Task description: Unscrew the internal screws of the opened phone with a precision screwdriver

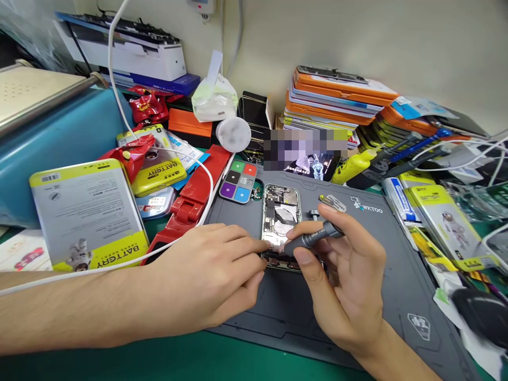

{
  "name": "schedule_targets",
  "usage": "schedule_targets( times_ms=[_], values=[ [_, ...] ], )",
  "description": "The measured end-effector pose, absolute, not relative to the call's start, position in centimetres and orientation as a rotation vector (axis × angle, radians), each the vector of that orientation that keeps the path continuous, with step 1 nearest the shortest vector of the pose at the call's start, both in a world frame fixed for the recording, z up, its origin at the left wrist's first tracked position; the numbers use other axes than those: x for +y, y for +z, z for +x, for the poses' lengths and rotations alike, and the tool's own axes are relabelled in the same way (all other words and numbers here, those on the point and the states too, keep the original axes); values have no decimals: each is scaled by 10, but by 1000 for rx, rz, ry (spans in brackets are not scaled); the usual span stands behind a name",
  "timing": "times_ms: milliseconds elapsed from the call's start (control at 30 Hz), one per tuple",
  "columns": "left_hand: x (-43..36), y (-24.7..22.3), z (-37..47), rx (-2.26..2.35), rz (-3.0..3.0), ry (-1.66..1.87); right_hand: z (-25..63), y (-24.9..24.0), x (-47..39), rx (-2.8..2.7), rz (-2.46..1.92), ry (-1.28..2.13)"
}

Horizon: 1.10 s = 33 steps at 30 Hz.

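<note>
An opened smartphone (282, 211) with its inner parts bare lies on the dark grey work mat (357, 286). At the phone's lower left edge rests my left hand (222, 272), its index fingertip on the phone and the other fingers curled in; the thumb is partly hidden. My right hand (349, 280) grips a dark screwdriver (313, 238), held tilted between thumb and fingers. The driver's lower end points at the bottom part of the phone, where its tip is hidden. A small metal piece (314, 214) stands beside the phone on the right.
Left of the phone is a tray with coloured squares (238, 181). A red tool (190, 203), battery packs (89, 211) and a white cable (115, 47) crowd the left. A screen (317, 164) leans behind. Screwdrivers (397, 153), orange boxes (337, 92) and another battery pack (448, 222) line the right.
</note>
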<state>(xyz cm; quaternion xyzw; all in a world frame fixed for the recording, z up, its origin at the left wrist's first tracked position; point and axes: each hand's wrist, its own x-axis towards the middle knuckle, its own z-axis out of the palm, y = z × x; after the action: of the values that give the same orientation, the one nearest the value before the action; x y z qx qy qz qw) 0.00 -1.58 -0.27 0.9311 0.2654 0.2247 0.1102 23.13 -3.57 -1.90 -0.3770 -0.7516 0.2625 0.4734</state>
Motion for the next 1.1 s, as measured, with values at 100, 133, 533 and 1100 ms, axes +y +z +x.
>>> schedule_targets(
  times_ms=[100, 133, 533, 1100],
  values=[
    [-17, -2, 0, 781, 2679, 718, 230, -20, -36, -1858, -894, 675],
    [-17, -1, 0, 782, 2676, 719, 230, -21, -36, -1869, -886, 674],
    [-17, -1, 1, 802, 2698, 713, 231, -22, -35, -1870, -852, 699],
    [-18, -6, 2, 800, 2703, 754, 233, -18, -32, -2109, -786, 472]
  ],
)
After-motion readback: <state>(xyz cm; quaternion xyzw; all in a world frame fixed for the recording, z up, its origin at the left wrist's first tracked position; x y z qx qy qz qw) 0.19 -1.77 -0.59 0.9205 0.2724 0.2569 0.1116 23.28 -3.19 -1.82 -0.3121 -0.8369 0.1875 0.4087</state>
